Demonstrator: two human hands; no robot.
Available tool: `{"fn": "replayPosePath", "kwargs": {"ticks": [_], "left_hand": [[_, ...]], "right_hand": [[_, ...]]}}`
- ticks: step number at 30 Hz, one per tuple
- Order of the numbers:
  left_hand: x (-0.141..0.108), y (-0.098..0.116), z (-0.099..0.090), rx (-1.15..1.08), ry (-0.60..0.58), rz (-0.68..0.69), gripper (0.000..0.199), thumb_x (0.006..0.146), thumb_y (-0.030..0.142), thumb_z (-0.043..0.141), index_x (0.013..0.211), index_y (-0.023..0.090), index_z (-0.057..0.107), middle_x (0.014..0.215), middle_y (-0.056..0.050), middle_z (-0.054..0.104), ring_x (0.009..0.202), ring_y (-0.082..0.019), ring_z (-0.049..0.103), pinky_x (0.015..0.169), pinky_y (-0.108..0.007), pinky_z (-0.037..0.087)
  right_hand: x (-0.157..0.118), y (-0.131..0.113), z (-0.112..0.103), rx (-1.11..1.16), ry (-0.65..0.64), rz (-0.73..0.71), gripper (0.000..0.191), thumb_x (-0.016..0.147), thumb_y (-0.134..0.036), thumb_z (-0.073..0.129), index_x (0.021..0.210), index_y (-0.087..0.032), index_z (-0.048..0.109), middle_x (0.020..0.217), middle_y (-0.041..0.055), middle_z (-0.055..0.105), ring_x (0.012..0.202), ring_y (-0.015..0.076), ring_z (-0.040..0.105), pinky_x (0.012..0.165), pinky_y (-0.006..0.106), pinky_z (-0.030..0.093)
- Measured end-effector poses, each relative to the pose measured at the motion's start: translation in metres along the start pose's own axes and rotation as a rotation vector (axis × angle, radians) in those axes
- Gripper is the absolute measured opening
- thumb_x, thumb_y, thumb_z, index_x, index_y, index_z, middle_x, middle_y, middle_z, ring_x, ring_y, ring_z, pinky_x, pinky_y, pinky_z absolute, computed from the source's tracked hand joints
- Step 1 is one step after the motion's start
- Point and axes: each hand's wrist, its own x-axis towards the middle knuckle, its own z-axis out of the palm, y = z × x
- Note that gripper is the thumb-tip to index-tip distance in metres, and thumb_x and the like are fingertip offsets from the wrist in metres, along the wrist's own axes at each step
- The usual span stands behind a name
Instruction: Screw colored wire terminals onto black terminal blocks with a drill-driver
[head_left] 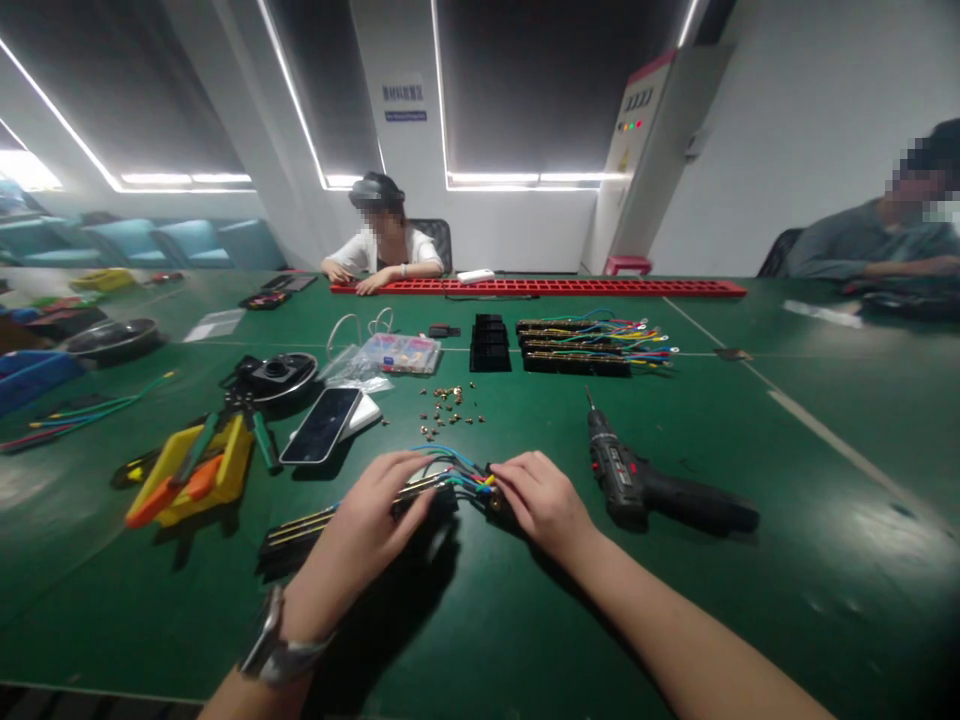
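A yellow bin (238,462) holds tools (204,478); left grip (375,512) clasps a black strip (300,532), right grip (544,502) pinches wires (466,470).

A green table (720,430) bears a long red rail (622,288) along its far edge; a phone (324,425), scattered screws (448,394), a drill (637,485) and a yellow bin (234,475) lie nearer the front edge.

We're in a white-walled rm w/ tall dark window blinds (551,90), bright light leaking round the edges. Big green-topped table (810,590) fills most of our view, some glare on the R. Back L we've got light-blue armchairs (195,240), then a black office chair (441,240), red-topped elec. cabinet (641,130) & red stool (628,264) by its base. Wall sign's (403,95) too blurry tbh.
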Motion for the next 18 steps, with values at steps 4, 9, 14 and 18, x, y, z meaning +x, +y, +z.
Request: {"fn": "replayPosePath", "kwargs": {"ticks": [4,9,14,18], "left_hand": [[-0.082,-0.021,-0.032,0.405,0.467,-0.555,0.064,0.098,0.059,0.061,0.142,0.013,0.057,0.138,-0.022,0.063,0.132,-0.041,0.061,0.116,-0.062,0.047],[-0.164,-0.058,-0.041,0.352,0.161,-0.993,0.093,0.082,0.086,0.053,0.135,0.010,0.062,0.142,-0.026,0.064,0.135,-0.051,0.057,0.117,-0.066,0.045],[-0.159,-0.073,-0.041,0.222,0.130,-0.951,0.088,0.075,0.081,0.065,0.136,0.017,0.065,0.145,-0.021,0.065,0.137,-0.047,0.058,0.118,-0.062,0.046],[-0.130,-0.080,-0.050,0.008,0.191,-1.016,0.094,0.067,0.077,0.075,0.137,0.014,0.065,0.129,-0.018,0.075,0.121,-0.043,0.071,0.106,-0.056,0.057]], "right_hand": [[0.001,-0.001,-0.002,-0.005,-0.020,0.004,0.021,0.107,-0.018,0.057,0.123,-0.016,0.070,0.105,0.0124,0.074,0.094,0.0259,0.064,0.083,0.041,0.058],[0.001,-0.001,-0.002,-0.004,-0.030,0.024,0.019,0.108,-0.021,0.056,0.120,-0.017,0.071,0.104,0.0115,0.074,0.095,0.0257,0.064,0.083,0.041,0.057],[0.000,-0.002,-0.002,-0.020,-0.036,0.022,0.020,0.108,-0.023,0.057,0.119,-0.018,0.073,0.104,0.0114,0.074,0.094,0.0255,0.063,0.082,0.041,0.056],[0.001,0.004,-0.003,-0.043,-0.022,0.048,0.017,0.107,-0.020,0.059,0.115,-0.018,0.074,0.103,0.0109,0.074,0.093,0.0253,0.063,0.082,0.039,0.056]]}}
